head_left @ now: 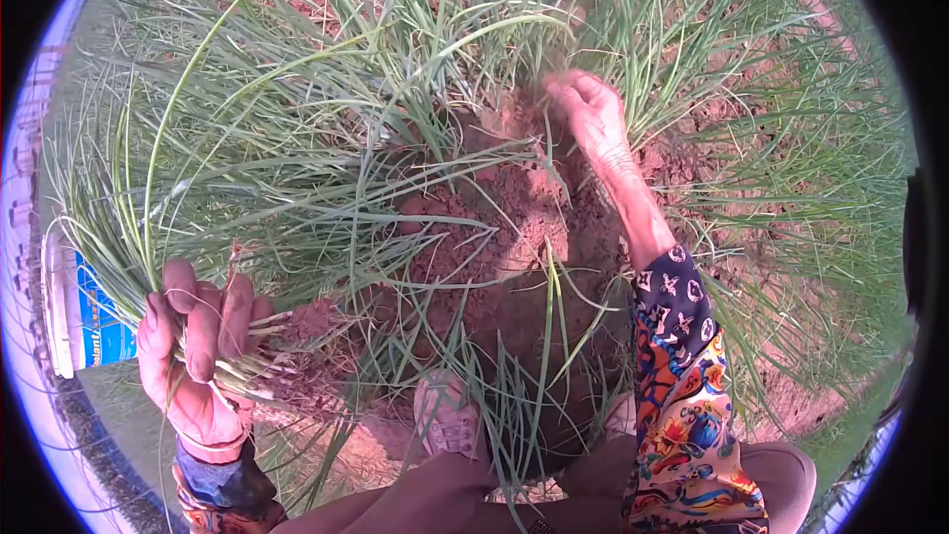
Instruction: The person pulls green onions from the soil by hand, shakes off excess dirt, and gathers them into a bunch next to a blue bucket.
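At the lower left my left hand point(203, 356) is wrapped round a bunch of green onions point(119, 247); their long leaves rise to the upper left, and pale, soil-covered roots point(287, 366) stick out to the right. My right hand point(583, 109) reaches up to the base of standing plants point(504, 49) at the top centre. Its fingertips are blurred and bent in at the stems and soil, so what they hold, if anything, is hidden. Below it lies loose reddish soil point(494, 218) with clods and stray leaves.
Dense green plants point(791, 168) grow on the right and across the top. A blue and white container point(94, 316) stands at the left edge. My shoe point(450, 415) is on the ground at the bottom centre, with loose leaves point(514, 405) lying beside it.
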### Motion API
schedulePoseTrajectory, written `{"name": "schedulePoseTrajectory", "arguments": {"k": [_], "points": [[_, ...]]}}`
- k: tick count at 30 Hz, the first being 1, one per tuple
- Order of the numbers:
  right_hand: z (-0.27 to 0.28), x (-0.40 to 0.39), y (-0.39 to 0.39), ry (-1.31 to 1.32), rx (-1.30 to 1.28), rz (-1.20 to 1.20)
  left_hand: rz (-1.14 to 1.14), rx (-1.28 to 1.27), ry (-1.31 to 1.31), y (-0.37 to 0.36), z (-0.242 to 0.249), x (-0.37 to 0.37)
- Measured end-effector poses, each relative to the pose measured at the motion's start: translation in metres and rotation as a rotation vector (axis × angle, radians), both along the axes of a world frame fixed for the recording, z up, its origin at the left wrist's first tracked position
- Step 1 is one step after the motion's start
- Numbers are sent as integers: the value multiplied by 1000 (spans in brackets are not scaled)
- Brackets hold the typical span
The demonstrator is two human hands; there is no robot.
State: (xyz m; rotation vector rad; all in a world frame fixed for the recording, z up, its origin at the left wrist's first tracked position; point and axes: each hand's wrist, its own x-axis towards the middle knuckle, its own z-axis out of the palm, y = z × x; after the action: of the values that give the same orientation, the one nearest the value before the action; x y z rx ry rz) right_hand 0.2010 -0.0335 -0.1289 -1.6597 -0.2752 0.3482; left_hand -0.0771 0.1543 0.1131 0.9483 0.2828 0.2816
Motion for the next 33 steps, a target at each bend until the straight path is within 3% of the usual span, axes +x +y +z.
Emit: {"name": "schedulePoseTrajectory", "arguments": {"k": [1, 4, 6, 8, 10, 15, 18, 19, 22, 24, 27, 30, 31, 33], "points": [[19, 2, -2, 129, 164, -14, 46, 13, 13, -1, 2, 1], [31, 2, 6, 126, 84, 63, 147, 22, 71, -3, 1, 1], [26, -7, 18, -160, -303, 189, 103, -28, 69, -3, -1, 0], [7, -15, 35, -230, -378, 293, 93, -35, 76, -6, -3, 0], [0, -23, 45, -446, -648, 294, 54, -24, 45, -3, -5, -1], [-3, -31, 51, -523, -668, 210, 76, -17, 81, -5, -4, -1], [-15, -37, 40, -717, -601, 153, 133, -10, 119, -7, -5, 3], [-3, -42, 35, -571, -623, 163, 142, -4, 119, -6, -7, 2], [8, -41, 24, -572, -311, -79, 131, -13, 116, -4, -10, 1], [19, -26, 16, -678, -323, -215, 77, -49, 84, 1, -10, -1], [36, -24, 10, -379, -45, -472, 106, -38, 107, 1, -11, -1], [50, -37, 25, -183, -143, -263, 81, -67, 101, -1, -10, 3], [35, -35, 34, -143, -64, -142, 91, -54, 105, -2, -11, 4], [-1, -22, 53, 31, -138, -24, 68, -54, 103, -5, -9, 7]]}}
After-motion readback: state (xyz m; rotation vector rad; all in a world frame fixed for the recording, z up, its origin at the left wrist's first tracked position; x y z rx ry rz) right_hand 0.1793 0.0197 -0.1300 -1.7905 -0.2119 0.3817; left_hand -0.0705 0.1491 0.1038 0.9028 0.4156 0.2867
